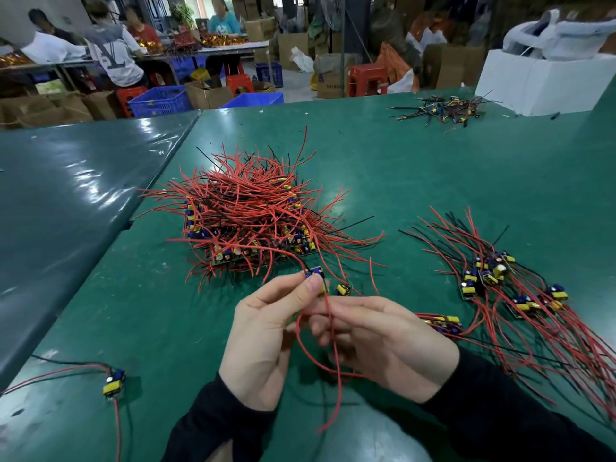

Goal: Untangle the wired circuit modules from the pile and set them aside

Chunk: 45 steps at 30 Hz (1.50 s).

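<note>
A tangled pile (246, 215) of red and black wires with small circuit modules lies on the green table (433, 168) ahead of me. My left hand (263, 341) pinches one small blue and yellow module (316, 274) between thumb and fingers, just in front of the pile. Its red wires (335, 361) hang down between my hands in a loop. My right hand (386, 345) has its fingers curled round those red wires below the module. A second small yellow module (344, 289) lies on the table just right of the held one.
A spread of separated modules with long red and black wires (506, 288) lies at the right. One lone module (114, 383) with wires sits at the near left. A smaller wire heap (440, 110) and a white box (540, 81) stand far right. People work at tables in the background.
</note>
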{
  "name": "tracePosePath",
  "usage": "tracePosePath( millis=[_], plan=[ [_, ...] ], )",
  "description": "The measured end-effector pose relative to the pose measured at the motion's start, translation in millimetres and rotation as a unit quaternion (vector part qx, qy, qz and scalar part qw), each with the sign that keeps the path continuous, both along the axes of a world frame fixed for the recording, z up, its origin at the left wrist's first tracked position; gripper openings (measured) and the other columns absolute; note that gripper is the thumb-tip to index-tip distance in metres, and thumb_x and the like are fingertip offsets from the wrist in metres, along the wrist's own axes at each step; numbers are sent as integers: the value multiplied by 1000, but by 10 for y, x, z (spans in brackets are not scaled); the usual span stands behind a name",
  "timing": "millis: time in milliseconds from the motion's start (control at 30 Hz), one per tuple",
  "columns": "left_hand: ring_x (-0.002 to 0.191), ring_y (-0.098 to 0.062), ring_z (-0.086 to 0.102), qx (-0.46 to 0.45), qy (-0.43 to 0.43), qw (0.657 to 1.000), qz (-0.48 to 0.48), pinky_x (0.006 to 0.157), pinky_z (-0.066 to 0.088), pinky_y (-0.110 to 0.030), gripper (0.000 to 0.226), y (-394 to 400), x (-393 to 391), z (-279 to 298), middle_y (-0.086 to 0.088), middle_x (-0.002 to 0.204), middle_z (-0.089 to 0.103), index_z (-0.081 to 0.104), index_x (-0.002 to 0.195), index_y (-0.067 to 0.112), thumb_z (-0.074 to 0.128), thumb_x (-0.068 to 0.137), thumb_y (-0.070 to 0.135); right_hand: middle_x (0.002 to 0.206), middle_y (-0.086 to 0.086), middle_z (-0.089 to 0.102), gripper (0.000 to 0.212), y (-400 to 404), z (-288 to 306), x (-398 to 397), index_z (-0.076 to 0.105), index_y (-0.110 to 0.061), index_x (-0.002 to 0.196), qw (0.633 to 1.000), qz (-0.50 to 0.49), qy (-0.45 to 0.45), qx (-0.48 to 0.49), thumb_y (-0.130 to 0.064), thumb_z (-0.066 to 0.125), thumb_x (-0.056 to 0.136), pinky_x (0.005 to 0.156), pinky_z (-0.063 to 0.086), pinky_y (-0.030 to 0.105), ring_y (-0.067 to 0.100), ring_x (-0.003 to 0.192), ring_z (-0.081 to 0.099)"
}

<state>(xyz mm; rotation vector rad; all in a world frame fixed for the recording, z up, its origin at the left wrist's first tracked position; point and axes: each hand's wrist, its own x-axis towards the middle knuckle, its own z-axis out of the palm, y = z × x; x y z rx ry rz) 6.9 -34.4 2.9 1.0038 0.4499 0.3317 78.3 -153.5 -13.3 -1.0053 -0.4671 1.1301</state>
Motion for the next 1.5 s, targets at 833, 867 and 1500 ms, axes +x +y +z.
tracePosePath(
  millis=[833,867,1500],
  plan=[
    [66,-14,69,-23,10,1000,11,61,55,-25,16,149,-2,-21,-9,80,70,72,62,18,76,48,25,56,-2,55,22,6,-2,-51,64,-12,97,996,90,11,7,-25,49,87,54,42,19,9,47,47],
    [67,-16,70,-33,3,999,19,62,56,-27,14,149,2,-21,-7,76,69,72,61,18,76,48,24,50,-5,50,22,3,0,-46,65,-10,94,995,98,7,16,-23,48,88,51,41,18,6,42,42],
    [44,-4,54,19,13,1000,-17,44,46,-13,12,71,-62,71,1,57,59,74,62,17,72,53,25,104,11,70,36,-100,151,123,66,-13,104,961,-105,-251,-45,-27,62,71,89,53,29,18,94,64]
  ],
)
